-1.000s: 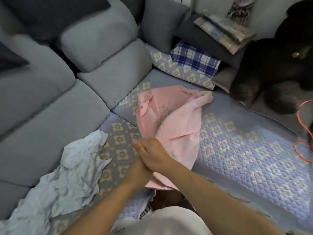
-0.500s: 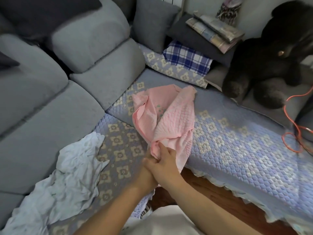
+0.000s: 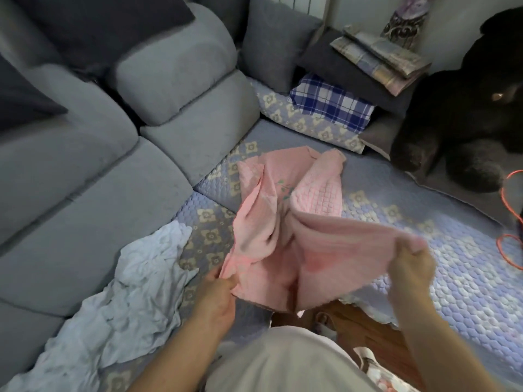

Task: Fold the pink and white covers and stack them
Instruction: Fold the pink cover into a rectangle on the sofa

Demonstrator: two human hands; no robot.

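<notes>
A home living room, judging by the furnishings. Grey sectional sofa (image 3: 119,154) with plump back cushions and a dark throw pillow (image 3: 25,100). Quilted floral seat mat (image 3: 424,250) spread over the seat. Folded plaid cloth (image 3: 331,104) and stacked newspapers (image 3: 382,58) piled in the corner, beside a big black plush toy (image 3: 467,117). Wooden floor (image 3: 376,343) below the sofa's edge. Orange cord (image 3: 509,222) trailing at the right.

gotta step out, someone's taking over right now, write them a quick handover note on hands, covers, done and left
Left hand pinches the pink cover's near left corner. Right hand grips its near right edge, lifted and pulled apart from the left. Pink cover is half spread on the quilted mat, far end bunched, not folded. White cover lies crumpled at left, untouched. Left: fold both, then stack.
</notes>
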